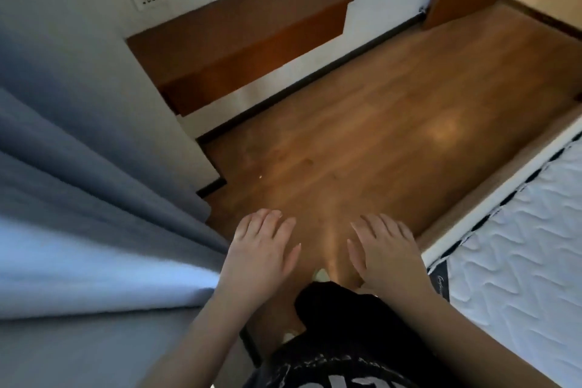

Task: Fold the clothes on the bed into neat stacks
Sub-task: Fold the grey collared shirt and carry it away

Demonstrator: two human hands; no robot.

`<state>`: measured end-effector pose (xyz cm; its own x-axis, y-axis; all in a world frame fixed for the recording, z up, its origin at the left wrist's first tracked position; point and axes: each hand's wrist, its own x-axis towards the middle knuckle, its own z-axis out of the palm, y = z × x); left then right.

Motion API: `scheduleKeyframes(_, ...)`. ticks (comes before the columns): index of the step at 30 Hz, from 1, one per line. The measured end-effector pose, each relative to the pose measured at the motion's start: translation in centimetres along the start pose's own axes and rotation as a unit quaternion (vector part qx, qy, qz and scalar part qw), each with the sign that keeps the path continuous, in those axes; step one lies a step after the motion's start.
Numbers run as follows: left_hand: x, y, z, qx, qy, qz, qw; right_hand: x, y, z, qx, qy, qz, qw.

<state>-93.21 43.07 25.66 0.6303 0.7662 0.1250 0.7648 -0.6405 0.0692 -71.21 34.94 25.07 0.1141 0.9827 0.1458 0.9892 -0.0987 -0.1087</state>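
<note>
now | left hand (263,249) released, empty | right hand (385,250) released, empty | both over floor (362,123)

Legible text: none. Shirt (318,368): pale print, blurred, unreadable. Mattress (516,261): small script mark on corner label (439,285), too small to read.

At three o'clock the white quilted mattress (516,261) ran off the frame edge; its dark corner label's script stayed illegible.
</note>
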Motion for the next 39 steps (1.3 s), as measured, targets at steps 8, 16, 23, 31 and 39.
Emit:
scheduleKeyframes(8, 16.7, -1.4, 2.4, -0.01, -0.079, 0.103, 0.991, 9.4, 7.1, 1.9, 0.01, -0.02, 0.095, 0.995)
scheduleKeyframes(16, 32.4, 1.5, 3.1, -0.009, -0.105, 0.208, 0.972, 16.8, 15.7, 0.9, 0.005, -0.058, 0.186, 0.981)
scheduleKeyframes(23, 45.7, 4.7, 6.1, -0.032, -0.113, 0.309, 0.944, 24.2, 22.9, 2.1, 0.008, -0.027, 0.28, 0.96)
scheduleKeyframes(31, 64.3, 6.3, 8.6, -0.033, -0.138, 0.386, 0.911, 34.9, 30.8, 3.1, -0.02, -0.031, 0.348, 0.937)
scheduleKeyframes(39, 80.8, 11.8, 9.8, -0.011, -0.124, 0.473, 0.872, 42.9, 39.7, 1.5, -0.028, -0.017, 0.409, 0.912)
